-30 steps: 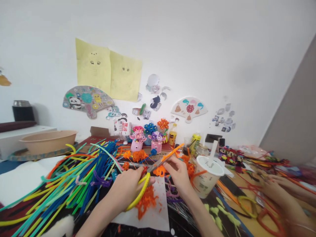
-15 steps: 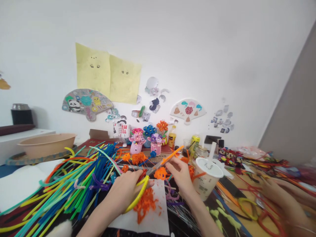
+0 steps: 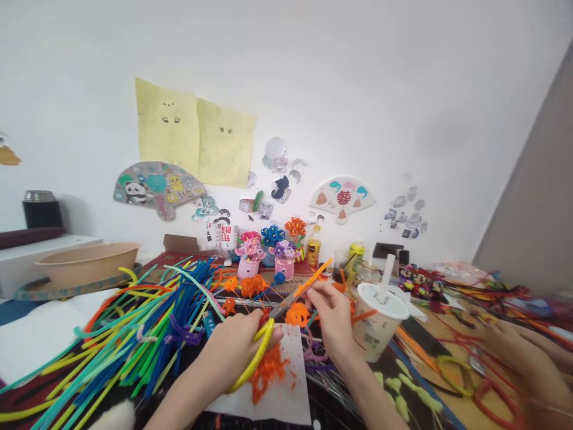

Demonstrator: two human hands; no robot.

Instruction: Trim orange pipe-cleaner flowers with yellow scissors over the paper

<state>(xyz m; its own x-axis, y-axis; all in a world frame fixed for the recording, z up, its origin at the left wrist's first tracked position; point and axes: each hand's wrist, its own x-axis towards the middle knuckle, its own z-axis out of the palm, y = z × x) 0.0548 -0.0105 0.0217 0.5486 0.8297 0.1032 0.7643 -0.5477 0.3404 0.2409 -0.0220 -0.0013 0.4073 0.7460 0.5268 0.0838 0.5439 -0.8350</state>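
Observation:
My left hand [image 3: 230,349] is closed through the yellow handles of a pair of scissors [image 3: 262,343], whose blades point up and right. My right hand [image 3: 333,319] pinches an orange pipe cleaner [image 3: 316,276] with a curled orange piece [image 3: 298,313] at its lower end, held at the scissor blades. Under both hands lies a white sheet of paper [image 3: 286,391] strewn with orange fuzz clippings [image 3: 266,373].
A big heap of coloured pipe cleaners [image 3: 129,328] lies at left. A white lidded cup with a straw [image 3: 380,316] stands just right of my right hand. Small pipe-cleaner flower pots [image 3: 268,251] and bottles line the wall. Another person's hands [image 3: 523,364] work at far right.
Both hands have shifted slightly right and down with the scissors and the orange pipe cleaner; the curled orange piece sits a little closer to the blades.

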